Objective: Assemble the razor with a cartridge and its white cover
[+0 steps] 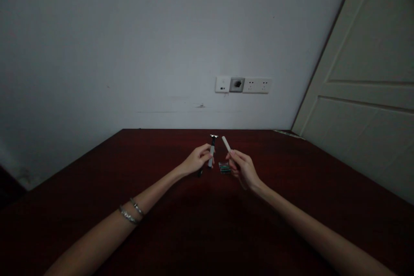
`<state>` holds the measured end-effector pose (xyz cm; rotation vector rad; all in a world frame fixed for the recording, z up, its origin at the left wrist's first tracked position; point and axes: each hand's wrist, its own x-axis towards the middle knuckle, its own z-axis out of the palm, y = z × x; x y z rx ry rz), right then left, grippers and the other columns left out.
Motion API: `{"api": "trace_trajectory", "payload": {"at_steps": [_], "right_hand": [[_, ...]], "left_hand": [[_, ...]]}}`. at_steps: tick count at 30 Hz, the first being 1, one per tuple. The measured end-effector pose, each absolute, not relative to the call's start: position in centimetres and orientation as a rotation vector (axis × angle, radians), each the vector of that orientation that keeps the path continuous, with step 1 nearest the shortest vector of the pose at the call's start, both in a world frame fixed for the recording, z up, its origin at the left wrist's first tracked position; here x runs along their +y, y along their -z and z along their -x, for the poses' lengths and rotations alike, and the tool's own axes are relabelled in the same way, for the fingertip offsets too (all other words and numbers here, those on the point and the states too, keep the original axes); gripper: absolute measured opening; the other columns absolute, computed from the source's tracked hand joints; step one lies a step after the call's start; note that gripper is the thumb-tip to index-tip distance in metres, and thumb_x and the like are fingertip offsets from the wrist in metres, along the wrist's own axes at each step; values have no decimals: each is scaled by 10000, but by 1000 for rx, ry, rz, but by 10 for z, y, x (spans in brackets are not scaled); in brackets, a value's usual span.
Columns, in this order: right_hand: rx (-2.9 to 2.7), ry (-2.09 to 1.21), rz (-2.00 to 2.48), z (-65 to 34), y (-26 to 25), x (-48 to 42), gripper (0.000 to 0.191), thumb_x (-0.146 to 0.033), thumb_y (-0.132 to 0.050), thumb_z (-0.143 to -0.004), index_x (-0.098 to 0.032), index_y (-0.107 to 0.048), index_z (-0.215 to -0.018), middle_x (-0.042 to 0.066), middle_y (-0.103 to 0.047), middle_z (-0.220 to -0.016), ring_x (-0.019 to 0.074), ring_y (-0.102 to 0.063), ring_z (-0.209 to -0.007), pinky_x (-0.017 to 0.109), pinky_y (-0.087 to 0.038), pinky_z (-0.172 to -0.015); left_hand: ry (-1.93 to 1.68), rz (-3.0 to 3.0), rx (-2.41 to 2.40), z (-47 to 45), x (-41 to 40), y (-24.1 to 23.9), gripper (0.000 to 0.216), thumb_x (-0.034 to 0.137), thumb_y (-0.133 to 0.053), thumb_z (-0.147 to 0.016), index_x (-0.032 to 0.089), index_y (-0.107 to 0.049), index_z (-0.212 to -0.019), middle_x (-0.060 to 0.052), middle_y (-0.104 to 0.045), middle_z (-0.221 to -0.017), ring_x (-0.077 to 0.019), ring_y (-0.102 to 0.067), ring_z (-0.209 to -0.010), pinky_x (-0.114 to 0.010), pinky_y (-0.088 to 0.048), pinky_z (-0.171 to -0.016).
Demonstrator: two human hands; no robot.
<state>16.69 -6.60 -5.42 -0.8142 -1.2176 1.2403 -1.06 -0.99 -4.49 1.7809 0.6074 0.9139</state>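
Observation:
My left hand (196, 159) is closed around the handle of a razor (211, 151), which stands nearly upright with its shiny T-shaped head on top and a black neck below it. Between the fingers of my right hand (243, 167) is a slim white tube (226, 143), tilted with its free end up and to the left. A small clear case (224, 167) with greenish contents lies on the table between the two hands, close to my right fingers. Something dark (200, 173) shows just below my left hand; its kind cannot be made out.
The dark red table (155, 189) reaches back to a pale wall. Sockets (257, 85) and a switch plate are set in the wall above the back edge. A panelled door (362, 95) stands on the right. A thin strip (289, 134) lies at the far right corner.

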Motion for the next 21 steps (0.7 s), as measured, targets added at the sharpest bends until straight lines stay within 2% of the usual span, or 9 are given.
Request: {"api": "trace_trajectory", "payload": {"at_steps": [5, 13, 21], "right_hand": [[-1281, -1136, 808, -167, 37, -59, 302, -472, -546, -765, -170, -534, -746, -80, -342, -456, 37, -223, -349, 170, -168, -328], [-1292, -1220, 923, -165, 58, -64, 305, -463, -544, -765, -160, -540, -726, -80, -343, -451, 35, -248, -349, 157, -178, -326], [-1262, -1159, 842, -165, 49, -60, 285, -452, -531, -783, -170, -530, -740, -87, -328, -453, 33, -225, -347, 161, -174, -328]], "left_hand": [[-1008, -1960, 830, 6, -11, 53, 143, 238, -564, -756, 136, -558, -857, 2, -569, -624, -116, -551, -579, -219, -420, -560], [-1104, -1988, 893, 5, -9, 49, 163, 243, -547, -760, 133, -570, -879, -8, -599, -613, -129, -570, -566, -227, -425, -568], [-1088, -2122, 928, 0, -7, 55, 122, 247, -552, -763, 148, -580, -830, -11, -607, -621, -128, -557, -553, -218, -402, -536]]}}
